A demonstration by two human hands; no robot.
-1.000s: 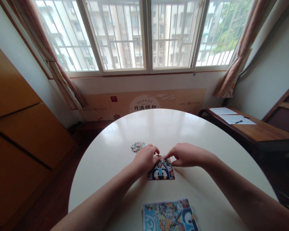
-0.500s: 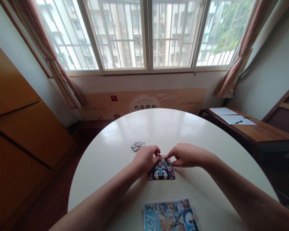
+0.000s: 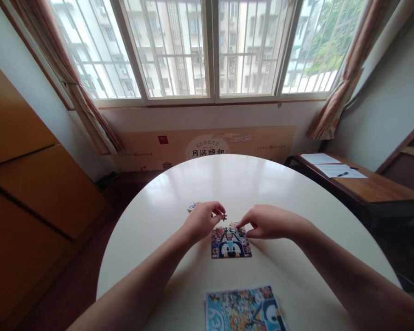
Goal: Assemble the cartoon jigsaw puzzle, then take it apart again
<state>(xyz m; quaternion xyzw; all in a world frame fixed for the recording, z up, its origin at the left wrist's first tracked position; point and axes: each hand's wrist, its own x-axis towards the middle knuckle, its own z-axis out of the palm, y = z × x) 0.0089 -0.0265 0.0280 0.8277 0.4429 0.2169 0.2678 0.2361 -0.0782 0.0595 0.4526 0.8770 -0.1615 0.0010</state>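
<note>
A partly assembled jigsaw puzzle [image 3: 232,248] with a blue cartoon dog's face lies flat on the white round table [image 3: 152,257]. Between its thumb and fingertips my left hand [image 3: 203,219] pinches a small puzzle piece [image 3: 224,217], raised just above the puzzle's upper left edge. My right hand [image 3: 267,222] rests at the upper right corner, its index fingertip on the puzzle and its thumb apart from it at the side edge; the other fingers are curled. Behind my left hand, partly hidden, is a pile of loose pieces [image 3: 193,207].
Near me lies a picture sheet [image 3: 241,308] with the same cartoon dog, cut off by the lower frame edge. A wooden side table [image 3: 382,188] at the right bears papers [image 3: 338,171] and a dark pen. Windows and a printed panel stand beyond the table.
My left hand has drawn back up and left from the puzzle, and a piece now shows in its fingertips. It covers more of the loose pile. My right hand stays in place.
</note>
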